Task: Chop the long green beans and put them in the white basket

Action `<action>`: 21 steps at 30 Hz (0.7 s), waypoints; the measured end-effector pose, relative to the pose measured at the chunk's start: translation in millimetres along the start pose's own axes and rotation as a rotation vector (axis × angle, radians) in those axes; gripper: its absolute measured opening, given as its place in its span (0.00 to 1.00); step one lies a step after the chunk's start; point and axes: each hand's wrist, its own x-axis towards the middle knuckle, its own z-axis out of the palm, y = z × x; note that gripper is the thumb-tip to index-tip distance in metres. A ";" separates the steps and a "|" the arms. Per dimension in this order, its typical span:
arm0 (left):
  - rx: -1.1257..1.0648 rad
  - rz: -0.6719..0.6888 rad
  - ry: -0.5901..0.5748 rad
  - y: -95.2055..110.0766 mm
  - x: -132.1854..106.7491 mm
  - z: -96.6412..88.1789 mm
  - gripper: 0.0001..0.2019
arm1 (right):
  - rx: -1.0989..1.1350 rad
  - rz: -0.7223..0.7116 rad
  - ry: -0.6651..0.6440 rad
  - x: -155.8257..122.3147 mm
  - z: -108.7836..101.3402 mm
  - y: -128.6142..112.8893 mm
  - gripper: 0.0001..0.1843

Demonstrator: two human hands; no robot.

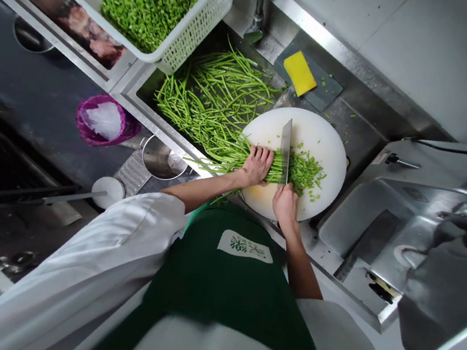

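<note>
Left hand (256, 166) pressing green stems (223, 159), right hand (286, 203) gripping cleaver (285, 148) just beside

the green apron (214, 291) has a white patch (246, 246) on the chest, printed with green characters and a logo, too blurred to read. on the steel machine (408, 228) at the right, a small red-and-white sticker (380, 158) carries print too small to make out.
</note>
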 end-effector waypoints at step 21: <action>-0.080 0.570 0.148 -67.8 -44.8 -33.6 0.18 | 0.065 -0.024 0.030 1.4 5.2 5.0 0.17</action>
